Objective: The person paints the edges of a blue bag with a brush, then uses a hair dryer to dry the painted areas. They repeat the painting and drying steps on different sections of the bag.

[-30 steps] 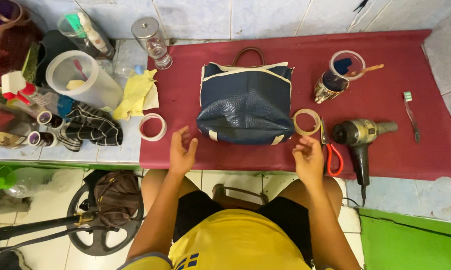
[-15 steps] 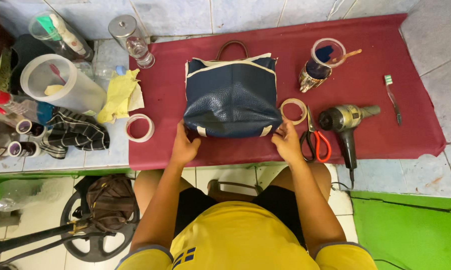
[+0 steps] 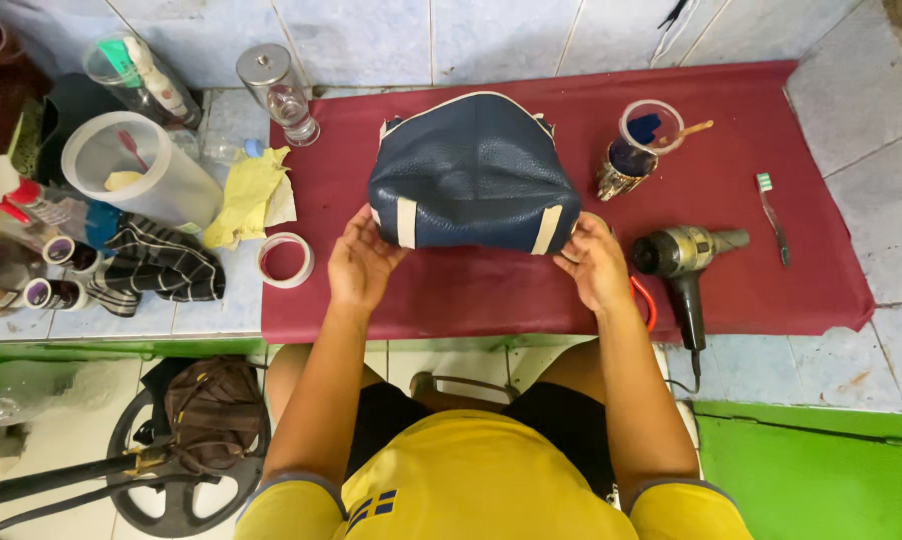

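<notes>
A navy blue leather bag (image 3: 471, 175) with cream straps rests on the dark red cloth (image 3: 491, 290), tipped up so its base faces me. My left hand (image 3: 359, 265) grips the bag's lower left corner. My right hand (image 3: 596, 265) grips its lower right corner. Both hands hold the near edge of the bag off the cloth.
A grey hair dryer (image 3: 683, 262), red-handled scissors (image 3: 646, 300), a toothbrush (image 3: 771, 215) and a jar with tools (image 3: 636, 150) lie to the right. A tape roll (image 3: 285, 260), yellow rag (image 3: 251, 195), glass jar (image 3: 281, 95) and plastic containers (image 3: 136, 170) crowd the left.
Both hands moved from the cloth onto the bag's lower corners and lifted its near edge. The camera came closer; the second tape roll is now hidden behind my right hand.
</notes>
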